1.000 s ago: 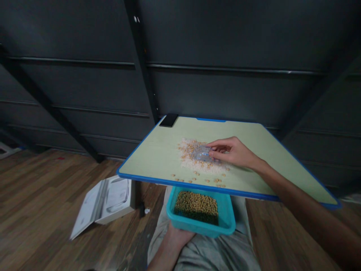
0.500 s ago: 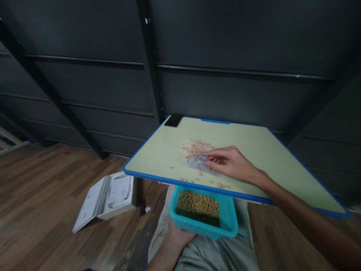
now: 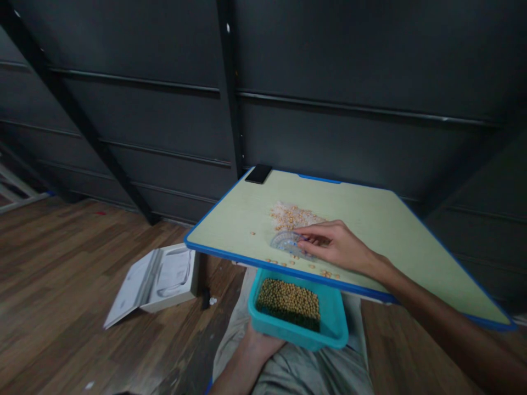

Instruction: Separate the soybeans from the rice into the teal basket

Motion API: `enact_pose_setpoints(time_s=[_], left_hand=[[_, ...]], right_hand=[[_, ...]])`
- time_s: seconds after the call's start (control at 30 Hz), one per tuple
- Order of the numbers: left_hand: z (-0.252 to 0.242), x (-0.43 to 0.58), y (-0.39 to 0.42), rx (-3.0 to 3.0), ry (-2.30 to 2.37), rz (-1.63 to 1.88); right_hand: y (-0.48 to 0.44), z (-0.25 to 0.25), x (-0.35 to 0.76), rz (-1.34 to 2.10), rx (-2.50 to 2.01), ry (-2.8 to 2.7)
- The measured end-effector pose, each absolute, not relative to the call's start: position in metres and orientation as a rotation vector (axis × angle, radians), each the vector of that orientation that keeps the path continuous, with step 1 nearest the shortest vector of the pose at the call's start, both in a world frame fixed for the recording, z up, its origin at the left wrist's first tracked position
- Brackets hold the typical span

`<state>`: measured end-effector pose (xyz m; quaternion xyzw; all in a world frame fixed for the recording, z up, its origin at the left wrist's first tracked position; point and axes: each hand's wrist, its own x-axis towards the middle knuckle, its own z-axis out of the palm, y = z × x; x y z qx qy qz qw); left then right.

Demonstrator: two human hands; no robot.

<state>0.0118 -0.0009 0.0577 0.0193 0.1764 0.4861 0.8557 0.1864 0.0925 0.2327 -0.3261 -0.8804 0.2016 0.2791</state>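
Observation:
My right hand (image 3: 335, 245) pinches a clear plastic protractor (image 3: 284, 240) over the pale green tabletop (image 3: 362, 208). Just beyond the protractor lies a pile of white grains mixed with yellowish beans (image 3: 291, 215). Several loose beans (image 3: 325, 273) are scattered along the table's near edge. Below that edge, a turquoise basin (image 3: 333, 312) rests at my lap, holding many yellowish beans and, nearer me, darker green ones. My left hand (image 3: 263, 344) is under the basin's near left side; its fingers are hidden beneath it.
A black phone (image 3: 258, 174) lies at the table's far left corner. On the wooden floor to the left sits an open white box (image 3: 175, 274), with a small black object (image 3: 206, 299) beside it. A dark panelled wall (image 3: 329, 131) rises behind the table.
My right hand and the protractor have drawn slightly toward me, away from the pile, and more of the protractor's curved edge shows. The camera view has shifted a little.

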Motion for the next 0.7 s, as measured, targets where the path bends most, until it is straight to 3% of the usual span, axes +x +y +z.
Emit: enact_pose_setpoints(time_s=[0.7], left_hand=[[0.052, -0.028, -0.004, -0.041, 0.395, 1.146]], right_hand=[[0.089, 0.240, 0.156, 0.558, -0.937, -2.363]])
